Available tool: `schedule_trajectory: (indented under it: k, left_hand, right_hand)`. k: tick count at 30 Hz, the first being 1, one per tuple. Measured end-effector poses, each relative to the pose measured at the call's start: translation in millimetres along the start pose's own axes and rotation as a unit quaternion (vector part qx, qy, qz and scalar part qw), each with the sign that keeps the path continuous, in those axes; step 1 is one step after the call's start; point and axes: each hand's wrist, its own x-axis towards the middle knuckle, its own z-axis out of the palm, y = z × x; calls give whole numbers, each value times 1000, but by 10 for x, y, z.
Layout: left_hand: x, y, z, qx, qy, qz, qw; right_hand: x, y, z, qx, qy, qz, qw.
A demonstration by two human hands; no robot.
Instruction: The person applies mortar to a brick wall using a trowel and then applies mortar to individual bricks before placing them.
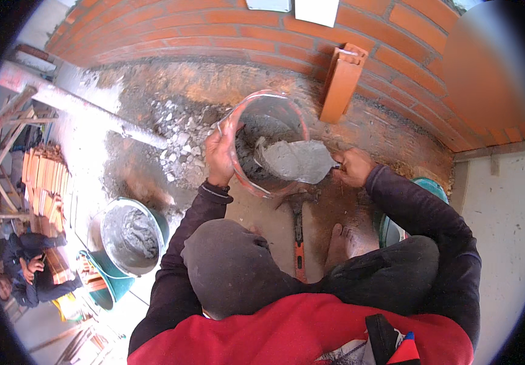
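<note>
Left hand: I see the bare left hand (218,155) gripping the left rim of a round, orange-rimmed bucket (263,111), forearm reaching forward.
Right hand: I find the bare right hand (355,168) closed round the handle of a grey, mortar-smeared trowel (311,163), forearm slanting inward from the right.
Trowel: blade points left, above the bucket's opening.
Bucket: before the person's knees, wet grey mortar (250,159) inside.
Ground: orange-and-black-handled hammer (299,243) between the feet.
</note>
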Motion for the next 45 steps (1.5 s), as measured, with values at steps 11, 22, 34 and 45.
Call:
schedule_trajectory:
  k: [11,22,34,45]
  left_hand:
    - [-13,125,46,100,3,12,995]
    - [49,3,-56,36,-26,-11,999]
    - [172,324,227,138,-64,-13,988]
    - [235,400,387,109,-80,-7,991]
  right_hand:
    - [45,92,-1,64,13,-12,998]
    - [-841,147,-1533,156,252,-42,954]
    - [-1455,341,-3572,109,222,249,936]
    - [-1569,785,-3681,151,222,156,950]
